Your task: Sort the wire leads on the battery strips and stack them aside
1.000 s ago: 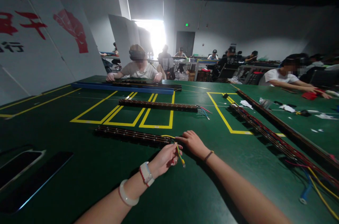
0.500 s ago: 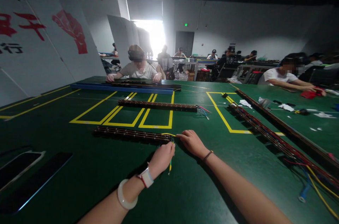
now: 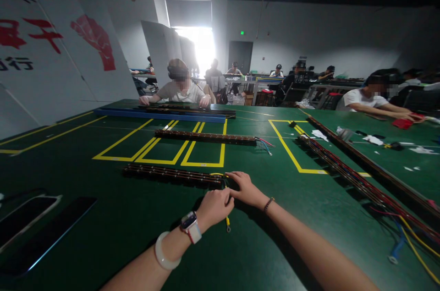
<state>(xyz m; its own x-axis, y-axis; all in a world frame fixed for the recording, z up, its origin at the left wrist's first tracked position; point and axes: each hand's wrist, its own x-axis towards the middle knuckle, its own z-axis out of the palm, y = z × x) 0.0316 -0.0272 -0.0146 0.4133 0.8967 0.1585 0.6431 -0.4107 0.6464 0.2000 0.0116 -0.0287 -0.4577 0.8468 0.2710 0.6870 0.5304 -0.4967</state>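
A dark bundle of long strips lies across the green table in front of me, with yellow wires at its right end. My left hand is closed beside that end, around a yellow wire. The wire comes out below my fingers and ends in a ring terminal; the grip itself is mostly hidden. My right hand reaches in from the right. Its fingertips touch the short yellow wire at the bundle's end, and its thumb is spread down to my left fingers.
Another strip bundle with red and blue leads lies farther back. Long wired bundles run along the right. Two phones lie at left. Across the table a person works over a blue tray; another sits at right.
My left hand has moved slightly right and down, and its wire end moved with it. My right fingertips have shifted left; the thumb now stands apart from the fingers.
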